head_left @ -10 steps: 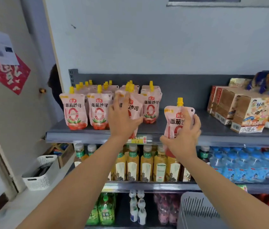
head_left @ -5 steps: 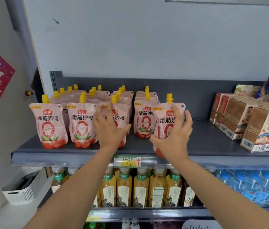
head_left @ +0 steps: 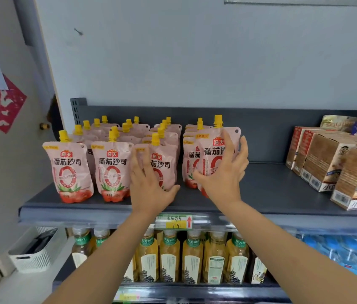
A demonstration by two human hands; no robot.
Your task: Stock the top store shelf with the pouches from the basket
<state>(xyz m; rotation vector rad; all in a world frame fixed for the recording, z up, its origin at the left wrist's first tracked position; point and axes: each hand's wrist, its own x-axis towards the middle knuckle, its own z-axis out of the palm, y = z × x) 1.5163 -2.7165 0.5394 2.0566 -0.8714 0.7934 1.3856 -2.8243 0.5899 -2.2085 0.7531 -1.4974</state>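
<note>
Pink spouted pouches with yellow caps stand in rows on the dark grey top shelf (head_left: 267,189). My right hand (head_left: 223,174) grips one upright pouch (head_left: 213,150) at the right end of the rows, its base at the shelf surface. My left hand (head_left: 149,183) lies flat against the front pouch of the third row (head_left: 164,163), fingers spread. Two more front pouches (head_left: 70,172) stand to the left. The basket is out of view.
Brown snack cartons (head_left: 335,170) fill the shelf's right end, with bare shelf between them and the pouches. Tea bottles (head_left: 192,257) and blue water bottles (head_left: 344,253) stand on the shelf below. A white crate (head_left: 32,257) sits low on the left.
My right hand has carried the pouch up from below the shelf edge and onto the shelf beside the rows. My left hand stays pressed on the front pouch. The camera moved closer.
</note>
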